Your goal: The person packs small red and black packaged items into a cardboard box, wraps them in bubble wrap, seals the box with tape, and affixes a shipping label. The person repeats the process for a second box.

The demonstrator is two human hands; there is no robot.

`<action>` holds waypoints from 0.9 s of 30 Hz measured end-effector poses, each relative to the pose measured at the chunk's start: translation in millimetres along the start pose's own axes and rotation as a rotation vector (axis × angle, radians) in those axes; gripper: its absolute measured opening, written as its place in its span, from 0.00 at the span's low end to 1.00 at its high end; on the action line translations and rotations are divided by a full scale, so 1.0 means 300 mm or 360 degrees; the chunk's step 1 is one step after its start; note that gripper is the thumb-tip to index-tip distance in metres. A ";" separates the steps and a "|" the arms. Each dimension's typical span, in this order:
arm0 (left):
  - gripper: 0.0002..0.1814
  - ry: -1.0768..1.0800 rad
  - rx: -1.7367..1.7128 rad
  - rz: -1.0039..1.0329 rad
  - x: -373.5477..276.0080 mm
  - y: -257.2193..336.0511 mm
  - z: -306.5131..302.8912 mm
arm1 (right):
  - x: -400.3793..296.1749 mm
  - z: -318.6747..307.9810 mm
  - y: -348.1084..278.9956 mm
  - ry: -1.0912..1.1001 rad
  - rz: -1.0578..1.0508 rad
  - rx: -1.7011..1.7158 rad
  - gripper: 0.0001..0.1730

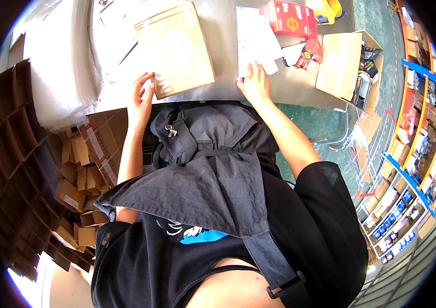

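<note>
A flat, closed cardboard carton point(179, 48) with white print lies on the metal table point(223, 50). My left hand point(142, 90) is at its near left corner, fingers curved and apart, the fingertips against or just beside the edge. Further right, my right hand point(256, 82) rests its fingers on the near end of some white paper sheets point(254, 38); the thumb is spread to the left. A red printed box point(293, 18) stands just beyond the sheets. Below it lie a red packet point(310, 54) and a small white card point(293, 53).
Bubble wrap point(61, 57) lies at the left. An opened carton point(339, 65) holding dark boxes sits at the table's right end, with a yellow tape roll point(327, 9) behind. Below stand cardboard boxes point(83, 181), a wire cart point(364, 142) and stocked shelves point(414, 146).
</note>
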State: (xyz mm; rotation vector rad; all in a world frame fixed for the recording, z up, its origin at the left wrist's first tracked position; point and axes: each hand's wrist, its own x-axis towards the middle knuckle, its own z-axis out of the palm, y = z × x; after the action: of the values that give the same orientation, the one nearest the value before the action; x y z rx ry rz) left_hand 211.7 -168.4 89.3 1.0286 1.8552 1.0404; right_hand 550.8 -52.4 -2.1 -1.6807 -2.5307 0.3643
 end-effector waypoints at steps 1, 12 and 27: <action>0.16 0.0016 0.0086 0.0047 -0.009 0.007 0.011 | 0.004 0.015 0.017 0.0002 -0.0027 -0.0039 0.36; 0.15 0.0087 0.0462 0.0241 -0.081 0.053 0.044 | 0.010 -0.015 0.031 0.0020 -0.0220 -0.0201 0.37; 0.13 0.0386 0.0442 0.0229 -0.109 0.050 -0.060 | 0.150 -0.051 0.111 -0.0061 -0.0056 -0.0262 0.25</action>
State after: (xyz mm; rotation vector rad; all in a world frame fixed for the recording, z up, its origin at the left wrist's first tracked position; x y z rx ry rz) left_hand 212.5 -197.5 117.0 1.2583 2.1952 1.0476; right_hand 566.0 3.6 1.7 -1.6951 -2.6807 0.1920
